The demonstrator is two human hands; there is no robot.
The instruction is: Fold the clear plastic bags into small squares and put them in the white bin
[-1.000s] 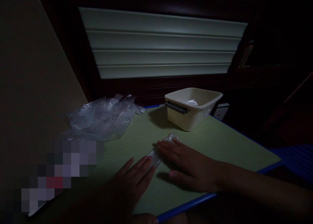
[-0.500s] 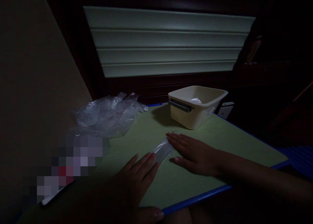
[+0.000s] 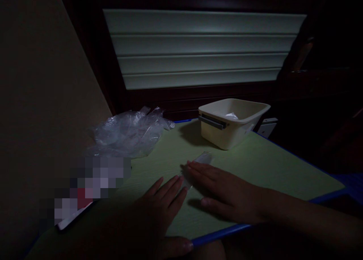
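Note:
A narrow clear plastic piece [image 3: 203, 158] lies on the green tabletop [image 3: 244, 176], partly covered by my fingers. My left hand [image 3: 161, 207] rests at its near end with the fingers spread and the fingertips touching it. Over the middle of the strip is my right hand [image 3: 227, 192], fingers stretched out and thumb apart; whether it presses down or hovers just above, I cannot tell. Neither hand grips anything. Behind the strip stands a cream plastic bin [image 3: 224, 133] with a grey handle and something clear inside.
Crumpled clear plastic bags [image 3: 130, 133] are heaped at the back left. A blurred-out flat object [image 3: 76, 214] with a white edge lies at the left. Blue edging [image 3: 221, 233] borders the table. A white boxy object [image 3: 267, 127] stands behind the bin.
My right hand has slid nearer to me and toward my left hand along the plastic, uncovering its far end. My left hand stays at the near end. The view has shifted slightly.

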